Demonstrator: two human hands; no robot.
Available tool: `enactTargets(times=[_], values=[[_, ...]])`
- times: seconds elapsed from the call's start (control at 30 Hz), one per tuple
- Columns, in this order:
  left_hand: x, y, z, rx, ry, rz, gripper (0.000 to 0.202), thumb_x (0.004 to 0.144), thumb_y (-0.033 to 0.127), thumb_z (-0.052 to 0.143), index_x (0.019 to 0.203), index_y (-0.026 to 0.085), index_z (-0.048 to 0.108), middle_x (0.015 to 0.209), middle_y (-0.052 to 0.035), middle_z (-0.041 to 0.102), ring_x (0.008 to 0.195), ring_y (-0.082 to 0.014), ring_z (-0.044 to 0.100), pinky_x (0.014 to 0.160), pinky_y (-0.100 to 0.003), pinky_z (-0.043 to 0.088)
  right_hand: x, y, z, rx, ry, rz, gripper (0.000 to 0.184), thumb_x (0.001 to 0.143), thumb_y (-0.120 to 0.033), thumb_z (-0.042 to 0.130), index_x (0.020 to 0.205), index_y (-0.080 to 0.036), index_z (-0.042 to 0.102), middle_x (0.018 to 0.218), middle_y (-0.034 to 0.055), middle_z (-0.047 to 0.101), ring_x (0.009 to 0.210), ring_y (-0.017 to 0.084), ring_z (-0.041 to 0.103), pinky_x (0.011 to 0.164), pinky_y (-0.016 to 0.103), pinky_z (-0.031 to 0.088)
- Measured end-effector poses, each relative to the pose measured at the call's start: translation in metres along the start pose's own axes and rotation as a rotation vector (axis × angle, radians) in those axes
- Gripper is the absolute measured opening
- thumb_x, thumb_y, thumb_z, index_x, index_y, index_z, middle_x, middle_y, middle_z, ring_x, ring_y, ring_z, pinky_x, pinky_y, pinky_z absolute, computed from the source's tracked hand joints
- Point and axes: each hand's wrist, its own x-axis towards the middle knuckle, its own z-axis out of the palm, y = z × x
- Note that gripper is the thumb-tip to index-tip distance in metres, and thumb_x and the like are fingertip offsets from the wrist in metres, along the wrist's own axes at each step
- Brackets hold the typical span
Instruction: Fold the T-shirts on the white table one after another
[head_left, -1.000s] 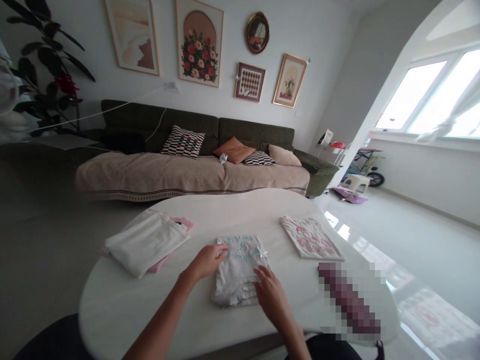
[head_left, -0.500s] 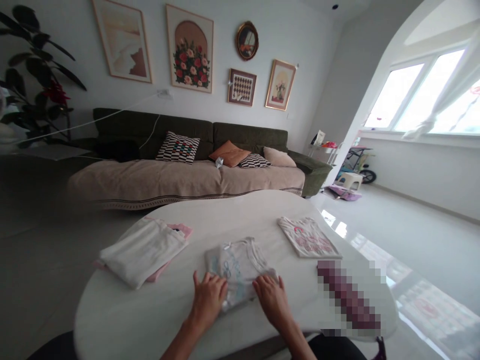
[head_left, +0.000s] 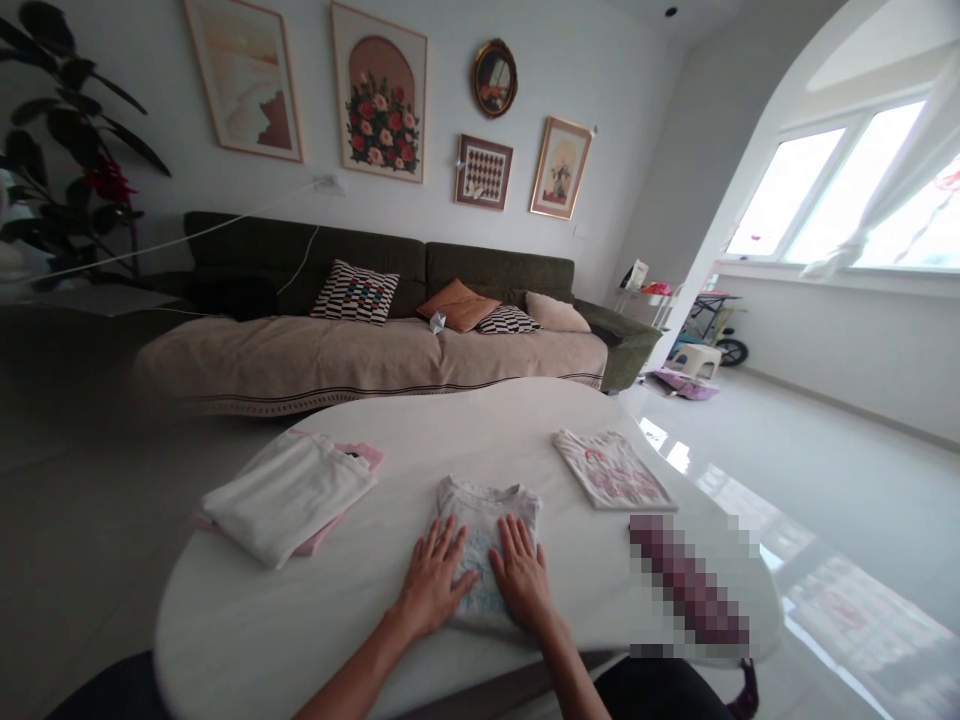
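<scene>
A light grey T-shirt (head_left: 487, 500) with a pale blue print lies folded into a compact rectangle near the front of the white table (head_left: 330, 640). Its neckline points away from me. My left hand (head_left: 436, 575) rests flat on the shirt's left side, fingers spread. Flat on the right side lies my right hand (head_left: 521, 570), its fingers stretched forward. The hands cover both sides of the shirt, and part of the print shows between them.
A stack of white and pink clothes (head_left: 292, 500) lies on the table's left. A folded white shirt with pink print (head_left: 615, 470) is at the right, with a pixelated dark red shape (head_left: 690, 580) nearer me. Behind stands a sofa (head_left: 375, 360) with cushions.
The grey shirt has become narrower, with its neckline now centred at the far end. My hands have gone from gripping its near edge to lying flat on top.
</scene>
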Motion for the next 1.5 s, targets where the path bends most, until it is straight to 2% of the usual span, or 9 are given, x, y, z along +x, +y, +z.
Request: enactTargets(times=[0.2, 0.37, 0.53, 0.73, 0.93, 1.17, 1.33, 1.43, 1.5], values=[[0.016, 0.011, -0.014, 0.059, 0.037, -0.045, 0.051, 0.088, 0.044, 0.031, 0.134, 0.022, 0.040, 0.141, -0.0101, 0.039, 0.131, -0.0289, 0.031, 0.105, -0.056, 0.019, 0.033, 0.007, -0.007, 0.012, -0.012, 0.069, 0.056, 0.090, -0.039, 0.026, 0.142, -0.018, 0.018, 0.149, 0.0065, 0.018, 0.137, 0.021, 0.012, 0.104, 0.053, 0.021], [0.060, 0.000, -0.015, 0.072, 0.075, -0.081, 0.060, 0.087, 0.040, 0.032, 0.141, 0.015, 0.023, 0.149, -0.0115, 0.019, 0.137, -0.0255, 0.014, 0.106, -0.052, 0.019, 0.060, 0.009, -0.003, 0.021, 0.042, 0.142, 0.061, 0.090, -0.041, 0.023, 0.142, -0.011, 0.013, 0.150, 0.0107, 0.013, 0.138, 0.021, 0.004, 0.105, 0.051, 0.019], [0.075, -0.014, 0.004, 0.058, 0.049, -0.123, 0.059, 0.086, 0.040, 0.031, 0.140, 0.016, 0.025, 0.148, -0.0116, 0.020, 0.136, -0.0267, 0.016, 0.103, -0.057, 0.021, 0.068, 0.012, -0.001, 0.039, 0.037, 0.120, 0.060, 0.090, -0.043, 0.025, 0.142, -0.014, 0.017, 0.149, 0.0071, 0.017, 0.137, 0.021, 0.009, 0.107, 0.048, 0.017], [0.034, -0.029, 0.022, 0.025, 0.190, -0.147, 0.053, 0.090, 0.035, 0.022, 0.136, 0.010, 0.034, 0.145, -0.0138, 0.030, 0.133, -0.0216, 0.027, 0.108, -0.039, 0.025, 0.017, 0.024, 0.010, 0.018, 0.100, 0.167, 0.064, 0.090, -0.040, 0.024, 0.141, -0.004, 0.016, 0.149, 0.0112, 0.015, 0.137, 0.023, 0.011, 0.108, 0.039, 0.022], [-0.013, -0.037, 0.040, -0.158, 0.433, -0.110, 0.045, 0.085, 0.038, 0.036, 0.124, 0.019, 0.048, 0.119, -0.0125, 0.060, 0.110, -0.0238, 0.054, 0.095, -0.039, 0.042, -0.045, 0.049, 0.047, 0.073, 0.180, 0.156, 0.053, 0.085, -0.033, 0.033, 0.134, -0.014, 0.036, 0.135, 0.0121, 0.046, 0.125, 0.029, 0.041, 0.098, 0.044, 0.038], [-0.002, -0.016, 0.009, -0.451, 0.208, -0.373, 0.043, 0.074, 0.032, 0.046, 0.113, 0.013, 0.050, 0.113, -0.0130, 0.062, 0.110, -0.0249, 0.055, 0.095, -0.035, 0.041, -0.028, 0.031, 0.007, 0.228, 0.197, 0.258, 0.047, 0.078, -0.020, 0.043, 0.120, 0.000, 0.044, 0.114, 0.0232, 0.059, 0.106, 0.029, 0.057, 0.084, 0.034, 0.044], [-0.012, -0.021, 0.013, -0.756, 0.143, -0.355, 0.041, 0.068, 0.039, 0.054, 0.101, 0.014, 0.050, 0.103, -0.0107, 0.066, 0.098, -0.0238, 0.061, 0.087, -0.031, 0.045, -0.030, 0.038, 0.006, 0.256, 0.148, 0.183, 0.016, 0.075, -0.020, 0.047, 0.086, -0.015, 0.058, 0.068, 0.0043, 0.067, 0.065, 0.017, 0.064, 0.057, 0.023, 0.044], [-0.022, -0.019, 0.019, -0.809, 0.161, -0.366, 0.042, 0.068, 0.040, 0.053, 0.102, 0.016, 0.047, 0.107, -0.0105, 0.065, 0.101, -0.0230, 0.060, 0.088, -0.030, 0.045, -0.022, 0.048, 0.005, 0.227, 0.151, 0.135, 0.010, 0.076, -0.021, 0.049, 0.070, -0.019, 0.057, 0.064, -0.0001, 0.064, 0.060, 0.014, 0.061, 0.054, 0.019, 0.041], [-0.027, -0.015, 0.023, -0.737, 0.204, -0.405, 0.046, 0.069, 0.042, 0.050, 0.106, 0.015, 0.046, 0.111, -0.0123, 0.063, 0.103, -0.0230, 0.059, 0.089, -0.030, 0.045, -0.006, 0.061, -0.005, 0.174, 0.187, 0.125, 0.015, 0.080, -0.024, 0.046, 0.078, -0.018, 0.060, 0.075, 0.0023, 0.066, 0.069, 0.014, 0.062, 0.061, 0.020, 0.043]])
